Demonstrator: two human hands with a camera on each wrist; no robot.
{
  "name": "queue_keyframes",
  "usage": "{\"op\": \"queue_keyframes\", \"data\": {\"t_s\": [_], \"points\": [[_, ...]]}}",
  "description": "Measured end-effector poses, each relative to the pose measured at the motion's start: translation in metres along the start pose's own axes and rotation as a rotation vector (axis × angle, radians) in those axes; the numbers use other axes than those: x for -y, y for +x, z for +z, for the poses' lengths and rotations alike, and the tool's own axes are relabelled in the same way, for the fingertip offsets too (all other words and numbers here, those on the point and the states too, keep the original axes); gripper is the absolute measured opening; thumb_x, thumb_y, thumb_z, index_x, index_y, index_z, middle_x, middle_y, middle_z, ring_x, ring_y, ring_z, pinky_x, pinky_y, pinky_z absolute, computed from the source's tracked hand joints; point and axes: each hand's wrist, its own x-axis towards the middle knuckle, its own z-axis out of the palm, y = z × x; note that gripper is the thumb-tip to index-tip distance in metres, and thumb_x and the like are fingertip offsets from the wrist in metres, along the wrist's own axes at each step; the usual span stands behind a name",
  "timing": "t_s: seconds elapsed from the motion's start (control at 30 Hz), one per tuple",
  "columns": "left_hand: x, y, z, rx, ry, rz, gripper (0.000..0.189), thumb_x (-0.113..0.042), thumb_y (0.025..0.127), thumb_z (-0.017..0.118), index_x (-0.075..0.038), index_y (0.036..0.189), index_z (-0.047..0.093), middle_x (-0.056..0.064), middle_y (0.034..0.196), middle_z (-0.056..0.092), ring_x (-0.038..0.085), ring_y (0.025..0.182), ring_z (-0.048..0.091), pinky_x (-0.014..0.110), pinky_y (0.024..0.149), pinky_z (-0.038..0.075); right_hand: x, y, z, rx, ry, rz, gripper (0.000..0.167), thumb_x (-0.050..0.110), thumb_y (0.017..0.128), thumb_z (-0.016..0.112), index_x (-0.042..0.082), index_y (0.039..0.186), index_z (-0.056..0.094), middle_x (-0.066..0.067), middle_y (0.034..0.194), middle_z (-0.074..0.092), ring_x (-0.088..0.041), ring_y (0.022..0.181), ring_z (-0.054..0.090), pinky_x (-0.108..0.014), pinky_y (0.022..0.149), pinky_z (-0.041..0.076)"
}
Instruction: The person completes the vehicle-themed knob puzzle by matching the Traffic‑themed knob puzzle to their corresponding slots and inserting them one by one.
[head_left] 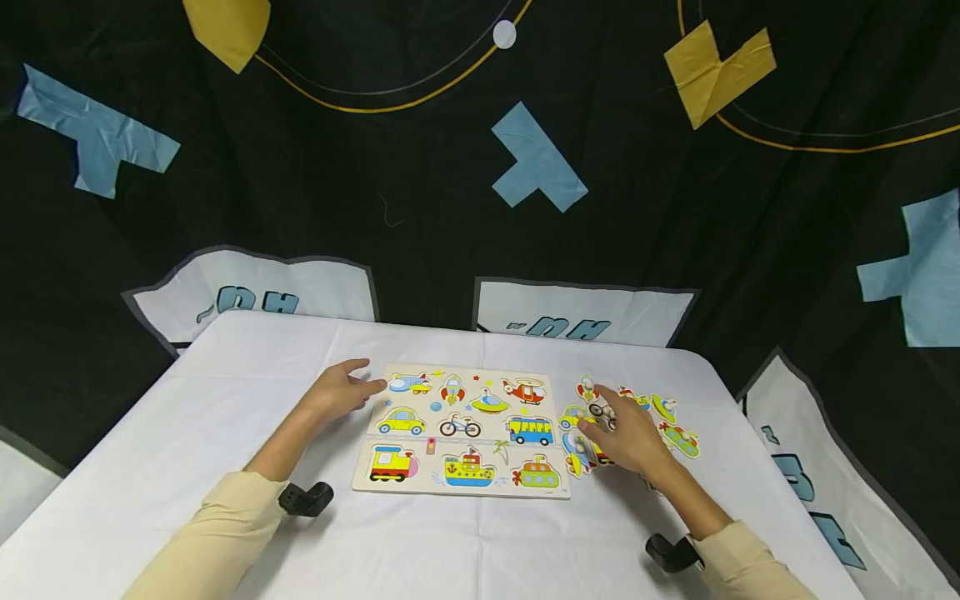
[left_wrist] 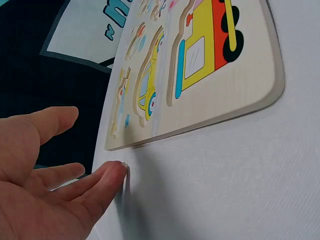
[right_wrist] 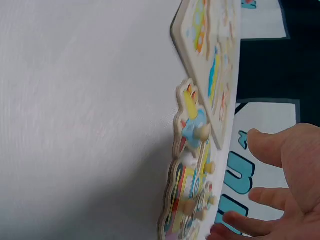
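Note:
A wooden puzzle board (head_left: 362, 480) with recessed vehicle pictures lies flat on the table. My left hand (head_left: 337, 396) is at its upper left side, fingers spread, holding nothing; in the left wrist view the fingertips (left_wrist: 116, 170) are close to the board's edge. My right hand (head_left: 632, 433) is over a cluster of knobbed pieces, partly hiding them. In the right wrist view its fingers are apart, with nothing between them. Around it lie a rocket piece (head_left: 587, 388), a car piece (head_left: 570, 416), an airplane piece (head_left: 574, 452), a flying saucer piece (head_left: 663, 407) and a submarine piece (head_left: 681, 440).
A white cloth (head_left: 420, 546) covers the table. Behind it hangs a black backdrop (head_left: 420, 217) with blue and yellow shapes. The airplane piece touches or nearly touches the board's right side. Black wrist cameras (head_left: 306, 500) are worn on both arms.

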Motion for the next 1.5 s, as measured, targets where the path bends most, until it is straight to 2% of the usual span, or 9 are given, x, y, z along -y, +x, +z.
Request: {"op": "queue_keyframes", "data": {"t_s": [0.17,0.37,0.57,0.73,0.83,1.1,1.5], "points": [[0.005,0.003,0.006,-0.017,-0.062,0.028,0.075,-0.023,0.093,0.071,-0.002,0.155,0.035,0.026,0.132,0.061,0.031,0.103,0.069,0.045,0.091,0.051,0.002,-0.002,0.001,-0.005,0.079,0.001,0.067,0.027,0.090,0.075,0.003,0.147,0.050,-0.025,0.130,0.065,-0.040,0.113,0.064,-0.051,0.086,0.054],[0.010,0.006,0.011,-0.049,-0.060,0.053,0.071,-0.014,0.085,0.074,0.000,0.149,0.045,0.018,0.114,0.066,0.024,0.089,0.065,0.034,0.079,0.048,0.004,-0.004,0.005,-0.015,0.119,0.021,0.053,0.023,0.087,0.079,0.004,0.135,0.064,-0.013,0.101,0.071,-0.024,0.089,0.061,-0.034,0.072,0.049],[0.013,0.009,0.013,-0.062,-0.085,0.048,0.065,-0.011,0.081,0.077,0.000,0.141,0.055,0.014,0.108,0.067,0.021,0.085,0.063,0.030,0.075,0.045,0.003,-0.006,0.011,0.014,0.159,0.043,0.040,0.021,0.084,0.081,0.007,0.121,0.072,-0.002,0.087,0.068,-0.017,0.081,0.058,-0.030,0.067,0.045],[0.016,0.009,0.014,-0.064,-0.099,0.032,0.056,-0.013,0.083,0.078,-0.001,0.135,0.061,0.013,0.106,0.068,0.022,0.091,0.060,0.030,0.078,0.046,0.001,-0.007,0.015,0.037,0.193,0.037,0.029,0.018,0.082,0.083,0.005,0.107,0.074,-0.001,0.079,0.065,-0.014,0.069,0.056,-0.029,0.061,0.044],[0.018,0.010,0.014,-0.064,-0.109,0.043,0.053,-0.012,0.083,0.078,-0.002,0.133,0.063,0.012,0.104,0.068,0.022,0.093,0.060,0.029,0.080,0.046,0.000,-0.008,0.017,0.049,0.195,0.035,0.021,0.017,0.082,0.083,0.007,0.099,0.073,-0.001,0.075,0.062,-0.014,0.063,0.054,-0.028,0.057,0.043],[0.020,0.011,0.011,-0.036,-0.112,0.072,0.055,-0.009,0.082,0.078,-0.002,0.134,0.062,0.009,0.101,0.068,0.023,0.095,0.059,0.033,0.085,0.044,0.001,-0.011,0.017,0.064,0.188,0.068,0.020,0.020,0.082,0.084,0.008,0.093,0.071,-0.001,0.073,0.059,-0.015,0.064,0.052,-0.027,0.056,0.041],[0.021,0.010,0.009,-0.024,-0.101,0.086,0.055,-0.010,0.083,0.077,-0.003,0.135,0.062,0.009,0.103,0.068,0.025,0.097,0.058,0.034,0.086,0.044,-0.004,-0.008,0.021,0.049,0.215,0.053,0.020,0.015,0.079,0.086,0.009,0.086,0.068,0.000,0.071,0.060,-0.015,0.066,0.052,-0.025,0.058,0.040]]}}
